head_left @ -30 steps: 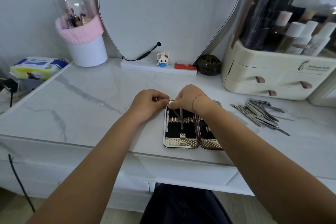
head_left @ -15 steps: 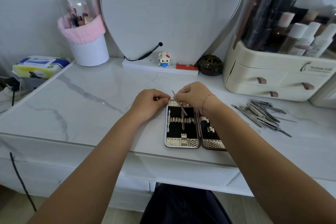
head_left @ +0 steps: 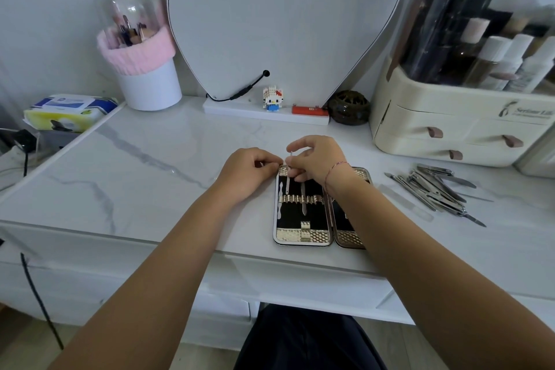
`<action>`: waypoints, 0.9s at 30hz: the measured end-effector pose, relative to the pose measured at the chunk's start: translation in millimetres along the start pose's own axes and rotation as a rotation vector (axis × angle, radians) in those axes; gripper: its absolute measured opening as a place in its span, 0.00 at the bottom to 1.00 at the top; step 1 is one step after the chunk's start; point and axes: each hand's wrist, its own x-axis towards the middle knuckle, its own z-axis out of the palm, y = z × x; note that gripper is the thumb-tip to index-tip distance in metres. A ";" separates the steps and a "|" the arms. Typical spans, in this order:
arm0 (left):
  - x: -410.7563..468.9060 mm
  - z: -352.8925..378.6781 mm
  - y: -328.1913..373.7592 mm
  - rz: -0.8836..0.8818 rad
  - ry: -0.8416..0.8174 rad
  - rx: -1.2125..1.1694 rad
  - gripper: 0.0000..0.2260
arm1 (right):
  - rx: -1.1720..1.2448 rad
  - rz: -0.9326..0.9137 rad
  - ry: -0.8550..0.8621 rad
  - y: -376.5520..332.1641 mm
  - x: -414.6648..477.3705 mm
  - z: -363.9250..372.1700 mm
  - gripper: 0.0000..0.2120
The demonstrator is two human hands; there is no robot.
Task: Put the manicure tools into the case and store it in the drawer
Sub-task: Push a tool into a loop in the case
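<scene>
Two hands meet at the far end of the open case (head_left: 303, 237) on the counter (head_left: 150, 177). The left hand (head_left: 247, 171) pinches its corner, the right hand (head_left: 318, 162) pinches a thin tool (head_left: 288, 182) over it. Loose tools (head_left: 435, 189) lie piled to the right.

I have a single view, from the wide-angle camera on the person's head. It faces forward and down across the table (head_left: 150, 177). The mirror (head_left: 285, 24) fills the top of frame and the person's lap (head_left: 303, 339) sits at the bottom edge. It is close: the left hand (head_left: 250, 173) and right hand (head_left: 318, 162) meet near centre at the case (head_left: 303, 221). I can make out the thin tool (head_left: 287, 185) pinched in the right.
</scene>
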 end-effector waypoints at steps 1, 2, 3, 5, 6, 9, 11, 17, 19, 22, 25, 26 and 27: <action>-0.2 0.1 0.3 0.000 0.000 -0.005 0.06 | -0.017 0.002 -0.003 0.3 0.6 0.7 0.10; -0.3 0.2 0.2 0.000 0.000 -0.006 0.06 | -0.041 0.003 -0.010 0.6 1.4 1.4 0.09; -0.5 0.2 0.4 0.001 -0.001 -0.006 0.06 | -0.073 0.001 -0.021 0.6 1.6 2.0 0.09; -0.8 0.1 0.6 0.001 -0.001 -0.002 0.05 | -0.157 -0.010 -0.045 0.5 2.6 1.9 0.07; -1.0 0.0 0.6 0.001 0.000 -0.001 0.05 | -0.203 -0.021 -0.056 0.3 3.2 1.3 0.06; -1.2 0.1 1.1 -0.005 0.002 -0.001 0.06 | -0.348 -0.094 -0.076 0.1 3.2 -2.6 0.05; -1.2 0.1 1.3 -0.009 0.003 0.001 0.06 | -0.457 -0.160 -0.065 0.7 1.8 -5.5 0.07; 0.1 0.3 0.7 -0.011 0.001 0.003 0.05 | -0.595 -0.255 -0.105 2.2 -8.4 -3.5 0.23; 1.2 0.7 -0.3 -0.013 -0.002 0.002 0.05 | -0.597 -0.283 -0.123 4.3 -10.8 -2.5 0.22; 2.2 1.5 -1.6 -0.024 0.004 -0.031 0.04 | -0.569 -0.328 -0.150 6.2 -14.7 -4.2 0.22; 1.9 1.6 -2.0 -0.019 0.003 -0.033 0.04 | -0.605 -0.352 -0.140 7.2 -18.1 -7.6 0.19; 1.6 1.3 -1.9 -0.014 0.003 -0.032 0.04 | -0.616 -0.351 -0.125 7.2 -19.6 -8.6 0.18; 1.3 1.2 -1.5 -0.010 0.002 -0.034 0.04 | -0.610 -0.348 -0.117 7.2 -20.7 -9.4 0.18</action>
